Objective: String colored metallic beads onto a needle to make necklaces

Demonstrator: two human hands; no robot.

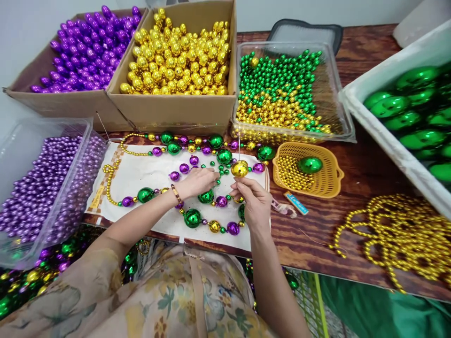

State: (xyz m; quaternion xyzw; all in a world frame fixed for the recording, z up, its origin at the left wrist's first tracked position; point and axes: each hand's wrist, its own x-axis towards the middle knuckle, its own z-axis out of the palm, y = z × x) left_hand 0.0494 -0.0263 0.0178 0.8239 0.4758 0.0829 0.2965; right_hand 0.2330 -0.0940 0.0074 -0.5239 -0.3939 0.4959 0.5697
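Note:
My right hand is closed in a pinch just below a big gold bead. A thin upright needle sticks out of the top of that bead. My left hand, a beaded bracelet at its wrist, reaches over the white cloth with its fingertips together at a group of small green beads. Whether one is pinched there is hidden. Around both hands curves a strung bead necklace of green, purple and gold. Loose purple beads lie beyond my left wrist.
Cardboard boxes of purple and gold beads stand behind. Clear tubs of small beads sit at back right and left. A yellow basket, a blue-labelled packet, gold bead strands and a white foam box are to the right.

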